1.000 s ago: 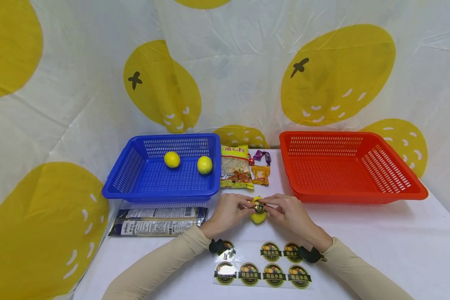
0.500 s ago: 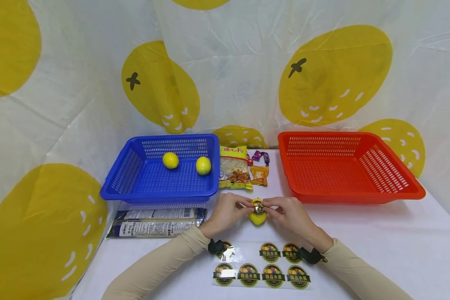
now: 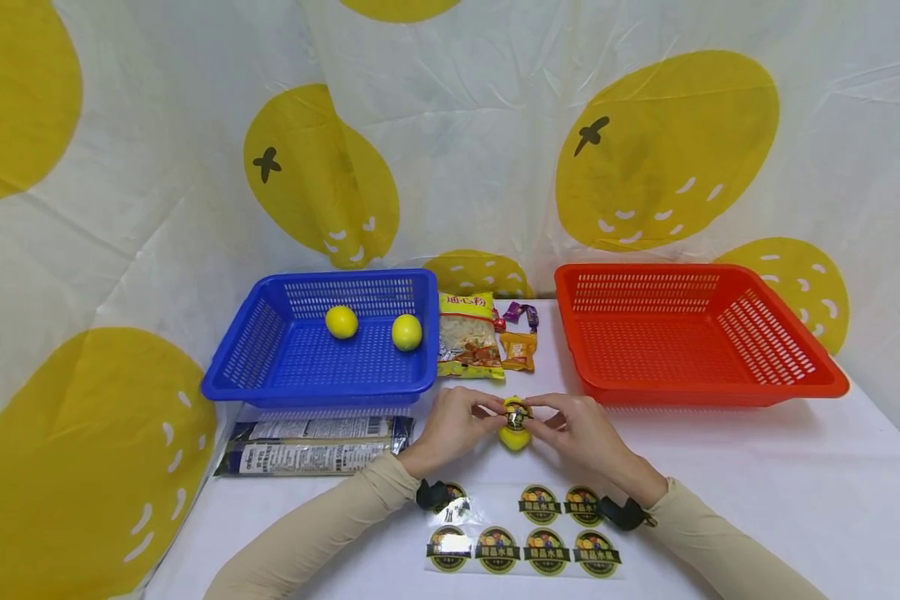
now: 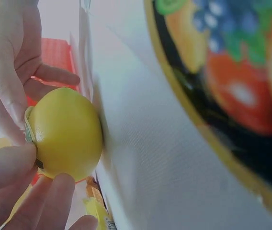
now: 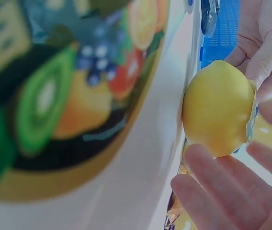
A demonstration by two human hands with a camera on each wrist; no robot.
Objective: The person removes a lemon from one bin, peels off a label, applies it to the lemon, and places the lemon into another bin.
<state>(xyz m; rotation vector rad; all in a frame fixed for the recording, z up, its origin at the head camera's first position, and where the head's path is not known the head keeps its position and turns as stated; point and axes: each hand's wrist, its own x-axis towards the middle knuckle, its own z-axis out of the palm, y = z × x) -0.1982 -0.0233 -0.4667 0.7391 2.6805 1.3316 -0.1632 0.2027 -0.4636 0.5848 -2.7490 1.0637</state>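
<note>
A yellow lemon (image 3: 515,441) rests on the white table between the hands, bearing a round dark fruit sticker (image 3: 517,414). My left hand (image 3: 453,427) pinches the sticker's left edge against the lemon, and my right hand (image 3: 581,427) does the same at the right edge. In the left wrist view part of the sticker's rim (image 4: 28,130) stands slightly off the peel. Some fingers of the right hand (image 5: 227,191) lie against the lemon (image 5: 217,108) in the right wrist view. Below the hands lies a clear sheet of round stickers (image 3: 498,550), partly under the wrists.
A blue basket (image 3: 318,393) with two lemons (image 3: 342,322) stands at left, a red basket (image 3: 708,393) at right. Between them lie a yellow food bag (image 3: 468,337), an orange packet (image 3: 519,351) and small wrapped sweets (image 3: 514,312). Two long packets (image 3: 315,457) lie before the blue basket.
The fingers shift only slightly at the sticker, and the lemon tilts a little under them. The baskets and packets stay where they were.
</note>
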